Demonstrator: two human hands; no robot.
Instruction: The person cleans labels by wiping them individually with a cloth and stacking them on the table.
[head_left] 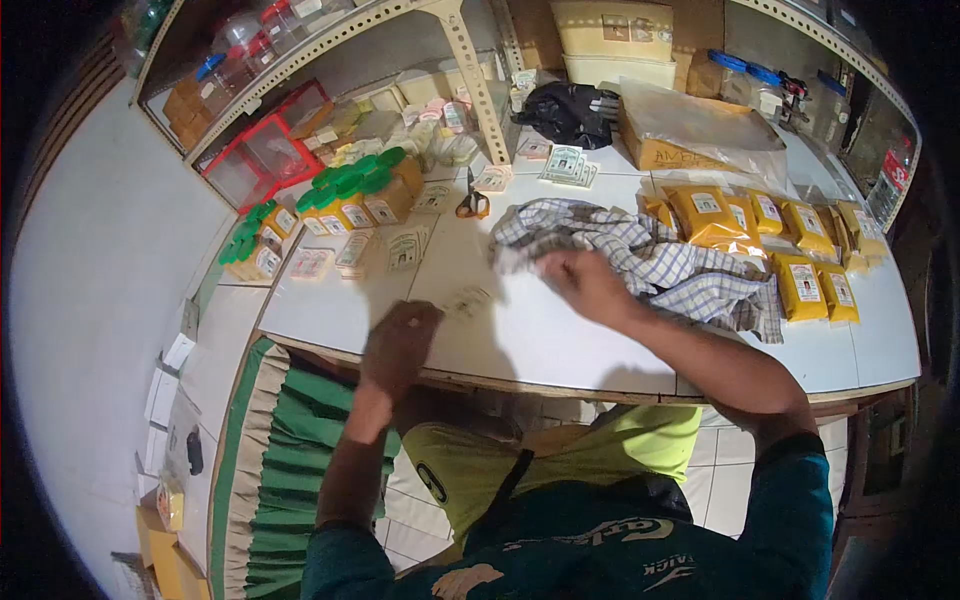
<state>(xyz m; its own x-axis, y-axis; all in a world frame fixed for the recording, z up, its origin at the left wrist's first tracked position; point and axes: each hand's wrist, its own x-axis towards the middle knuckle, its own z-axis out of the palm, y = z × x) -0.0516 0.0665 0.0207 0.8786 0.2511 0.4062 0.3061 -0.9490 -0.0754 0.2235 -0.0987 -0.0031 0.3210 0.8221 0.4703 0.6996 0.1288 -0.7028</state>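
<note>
Lighting adequate, apparently from above; tabletop (535, 345) brightest btwn L hand (405, 335) & R hand (585, 285), w/ soft shadows immed. right of L hand and on near side of R forearm (715, 360). Slight motion blur obs. on checked cloth (625, 245) at its end immed. left of R hand. Heavy fisheye distortion: shelf frame (330, 62) beyond L hand bowed, corners lost to blk vignette, small print on pouches (800, 285) right of R hand illegible.

Shirt (590, 535) reads "AICK"; carton (690, 120) partly reads "AM".
</note>
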